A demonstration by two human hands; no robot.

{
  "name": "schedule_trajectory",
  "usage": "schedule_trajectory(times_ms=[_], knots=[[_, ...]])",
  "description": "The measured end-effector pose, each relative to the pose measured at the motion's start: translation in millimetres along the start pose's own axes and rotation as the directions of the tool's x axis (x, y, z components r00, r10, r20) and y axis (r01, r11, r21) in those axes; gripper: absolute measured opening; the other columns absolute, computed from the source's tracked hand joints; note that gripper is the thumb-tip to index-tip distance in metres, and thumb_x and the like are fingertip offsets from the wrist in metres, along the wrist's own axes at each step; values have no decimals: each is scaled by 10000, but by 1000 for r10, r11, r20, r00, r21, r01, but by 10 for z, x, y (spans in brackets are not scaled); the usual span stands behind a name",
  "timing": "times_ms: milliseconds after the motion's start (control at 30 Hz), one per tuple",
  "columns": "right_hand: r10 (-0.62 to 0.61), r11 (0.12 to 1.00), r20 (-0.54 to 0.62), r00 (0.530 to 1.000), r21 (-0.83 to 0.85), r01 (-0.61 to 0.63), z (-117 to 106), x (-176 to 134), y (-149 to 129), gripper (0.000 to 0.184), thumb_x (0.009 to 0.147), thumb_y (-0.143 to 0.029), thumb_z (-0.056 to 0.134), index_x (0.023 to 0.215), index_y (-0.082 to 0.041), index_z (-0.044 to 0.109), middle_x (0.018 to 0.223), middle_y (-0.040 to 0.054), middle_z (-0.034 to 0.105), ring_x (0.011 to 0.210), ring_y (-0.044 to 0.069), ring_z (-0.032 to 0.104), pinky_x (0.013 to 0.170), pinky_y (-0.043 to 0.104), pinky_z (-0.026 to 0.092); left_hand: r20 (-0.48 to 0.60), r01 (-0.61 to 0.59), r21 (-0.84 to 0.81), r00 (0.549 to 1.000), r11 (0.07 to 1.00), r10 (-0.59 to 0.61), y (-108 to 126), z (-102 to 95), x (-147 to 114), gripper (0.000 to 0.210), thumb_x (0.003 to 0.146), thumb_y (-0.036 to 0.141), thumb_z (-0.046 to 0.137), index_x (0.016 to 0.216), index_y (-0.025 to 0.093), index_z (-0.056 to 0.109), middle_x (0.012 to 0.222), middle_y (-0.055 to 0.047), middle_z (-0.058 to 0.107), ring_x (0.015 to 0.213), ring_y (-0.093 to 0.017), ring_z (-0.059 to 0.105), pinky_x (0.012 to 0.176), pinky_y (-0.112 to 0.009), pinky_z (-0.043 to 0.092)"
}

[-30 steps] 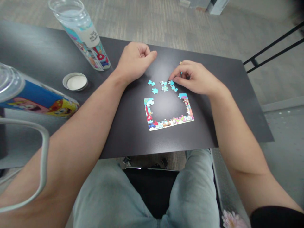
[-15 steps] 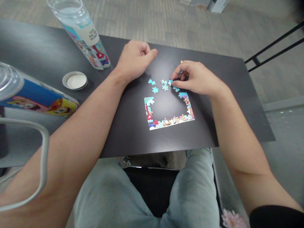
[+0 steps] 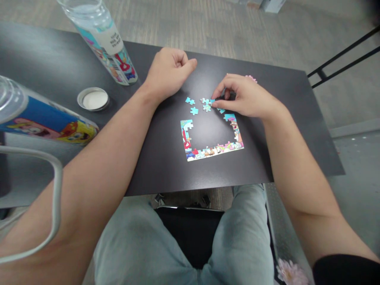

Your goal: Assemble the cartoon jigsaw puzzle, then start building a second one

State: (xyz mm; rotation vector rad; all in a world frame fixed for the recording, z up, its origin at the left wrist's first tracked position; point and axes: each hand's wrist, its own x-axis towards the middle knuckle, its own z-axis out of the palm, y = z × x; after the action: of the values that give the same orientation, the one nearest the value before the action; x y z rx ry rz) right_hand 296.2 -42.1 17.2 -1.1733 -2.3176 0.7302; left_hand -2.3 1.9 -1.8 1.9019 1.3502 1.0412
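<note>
Dark tabletop (image 3: 166,158): puzzle frame (image 3: 215,151) joined on 3 sides, top & interior unfilled. R. hand (image 3: 245,95) pinches blue pc. (image 3: 211,101); L. hand (image 3: 172,70) curled into fist.

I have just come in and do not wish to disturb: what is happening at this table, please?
A jigsaw border lies partly joined on the dark table, its far side open. The seated person's right hand is at a blue piece among the loose pieces beyond it; whether it is gripped is unclear. The left hand is curled nearby, apart from the pieces.
</note>
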Motion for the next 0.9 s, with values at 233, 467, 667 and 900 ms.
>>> schedule_trajectory(times_ms=[233, 467, 667, 900], knots=[[-3, 992, 42, 999, 127, -2, 12, 26, -59, 294, 953, -494, 1083, 1020, -308, 865, 1072, 68, 877, 973, 312, 743, 939, 506, 633, -31, -28, -4, 999, 1000, 28, -74, 42, 49, 473, 906, 712, 691, 624, 380, 504, 696, -22, 469, 743, -253, 378, 771, -514, 280], [-134, 949, 105, 985, 300, 97, 211, 47, -355, 298, 1032, -524, 1038, 1105, -294, 863, 1133, 59, 922, 975, 267, 737, 940, 441, 637, -46, -45, -12, 998, 999, 44, -115, 59, 81, 484, 908, 682, 725, 609, 369, 508, 662, -17, 456, 739, -254, 371, 761, -525, 270], [-192, 943, 163, 968, 303, 136, 424, 26, -397, 207, 1066, -395, 979, 1174, -258, 867, 1107, 37, 919, 850, 194, 674, 782, 357, 540, -44, -53, -30, 998, 998, 52, -123, 63, 88, 482, 916, 651, 744, 617, 353, 510, 673, -11, 457, 739, -245, 360, 777, -522, 274], [-209, 957, 173, 962, 238, 166, 424, 33, -466, 160, 1086, -337, 949, 1173, -243, 853, 995, 6, 861, 827, 181, 653, 805, 354, 512, -44, -56, -12, 997, 998, 56, -137, 64, 105, 489, 976, 586, 756, 623, 351, 512, 668, 0, 454, 751, -243, 363, 772, -526, 275]])
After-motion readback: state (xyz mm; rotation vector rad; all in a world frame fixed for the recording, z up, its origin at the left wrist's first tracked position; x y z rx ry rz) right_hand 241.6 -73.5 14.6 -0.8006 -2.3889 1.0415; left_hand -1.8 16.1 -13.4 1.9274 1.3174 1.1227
